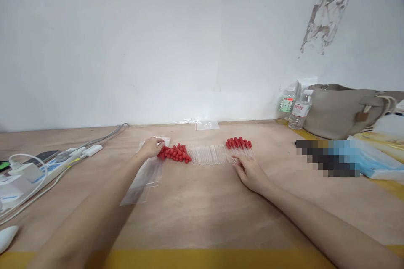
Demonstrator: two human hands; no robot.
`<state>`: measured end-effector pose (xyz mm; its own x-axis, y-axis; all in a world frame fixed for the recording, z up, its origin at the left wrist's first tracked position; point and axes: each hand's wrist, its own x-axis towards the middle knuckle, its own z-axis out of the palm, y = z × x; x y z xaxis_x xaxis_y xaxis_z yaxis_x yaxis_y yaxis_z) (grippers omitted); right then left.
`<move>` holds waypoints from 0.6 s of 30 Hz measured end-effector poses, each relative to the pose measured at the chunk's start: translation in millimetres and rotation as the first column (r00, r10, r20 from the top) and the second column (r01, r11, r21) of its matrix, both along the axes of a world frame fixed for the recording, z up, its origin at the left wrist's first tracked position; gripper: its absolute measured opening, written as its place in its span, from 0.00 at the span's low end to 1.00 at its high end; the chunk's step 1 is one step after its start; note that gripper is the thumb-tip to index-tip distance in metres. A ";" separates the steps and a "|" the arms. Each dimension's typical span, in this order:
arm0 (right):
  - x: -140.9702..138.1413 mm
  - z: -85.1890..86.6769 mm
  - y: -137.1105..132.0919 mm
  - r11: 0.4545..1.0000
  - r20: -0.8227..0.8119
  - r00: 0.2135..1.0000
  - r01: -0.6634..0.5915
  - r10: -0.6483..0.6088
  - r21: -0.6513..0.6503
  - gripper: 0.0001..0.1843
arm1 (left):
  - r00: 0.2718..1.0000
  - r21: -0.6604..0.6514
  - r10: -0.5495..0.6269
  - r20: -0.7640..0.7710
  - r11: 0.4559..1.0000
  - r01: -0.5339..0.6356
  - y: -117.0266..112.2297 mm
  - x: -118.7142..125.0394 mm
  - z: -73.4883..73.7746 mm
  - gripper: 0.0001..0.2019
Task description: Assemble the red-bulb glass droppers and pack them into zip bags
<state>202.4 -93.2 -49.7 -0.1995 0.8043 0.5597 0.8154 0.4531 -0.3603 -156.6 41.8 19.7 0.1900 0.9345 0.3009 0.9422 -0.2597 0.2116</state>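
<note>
My left hand point(152, 147) is at the left end of a pile of red rubber dropper bulbs point(178, 153), its fingers curled down onto a bulb at the edge. Beside the pile, a row of thin clear glass dropper tubes point(206, 154) lies side by side. My right hand point(251, 171) rests at the right end of that row, thumb and fingers around the end of a tube. Just beyond it lie several droppers with red bulbs point(239, 143) fitted on their tubes, partly covered by my fingers. A clear plastic bag point(139, 183) lies flat under my left forearm.
A power strip point(52, 173) with chargers and cables fills the left side. At the back right stand two water bottles point(300, 110) and a grey-beige bag point(337, 111). A blue and white packet point(378, 162) lies at the right, beside a blurred patch.
</note>
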 end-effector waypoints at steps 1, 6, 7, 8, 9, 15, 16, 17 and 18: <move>0.3 -0.5 0.0 1.000 0.012 1.000 0.007 -0.008 0.006 0.15 | 1.000 -0.017 -0.005 0.000 1.000 0.005 1.5 -0.1 -0.7 0.12; 2.3 -3.1 1.2 0.999 0.020 0.999 0.030 -0.030 0.015 0.15 | 1.000 -0.049 0.006 0.031 0.999 -0.004 2.7 0.0 -4.7 0.09; 2.6 -3.9 1.4 0.999 0.022 0.999 0.029 -0.029 0.015 0.15 | 0.999 -0.051 0.015 0.044 0.999 -0.012 2.3 0.2 -5.2 0.09; 2.8 -4.6 1.6 1.000 0.029 0.999 0.026 -0.027 0.018 0.15 | 0.998 -0.054 0.023 0.060 0.998 -0.020 1.9 0.4 -5.5 0.09; 2.7 -5.2 1.7 0.999 0.041 0.999 0.024 -0.025 0.024 0.15 | 0.996 -0.060 0.032 0.078 0.998 -0.027 1.4 0.6 -5.5 0.09; -0.7 -3.0 -1.1 0.997 0.144 0.989 0.035 -0.044 0.067 0.14 | 0.974 -0.108 0.074 0.212 0.993 -0.052 -2.1 -5.2 0.4 0.11; -1.3 -2.2 -1.6 0.997 0.150 0.988 0.032 -0.042 0.066 0.14 | 0.969 -0.103 0.078 0.234 0.993 -0.055 -3.0 -7.3 1.7 0.12; -1.7 -1.5 -2.1 0.997 0.154 0.987 0.027 -0.037 0.066 0.14 | 0.964 -0.093 0.082 0.253 0.994 -0.060 -4.0 -9.4 2.9 0.13; -2.0 -1.0 -2.4 0.998 0.156 0.987 0.022 -0.032 0.066 0.14 | 0.959 -0.083 0.083 0.272 0.995 -0.062 -5.1 -11.4 3.6 0.14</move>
<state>200.4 -95.6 -50.7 -0.2672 0.7741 0.5739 0.8718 0.4479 -0.1982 -168.0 36.7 23.3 0.0407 0.9641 0.2623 0.8610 -0.1670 0.4803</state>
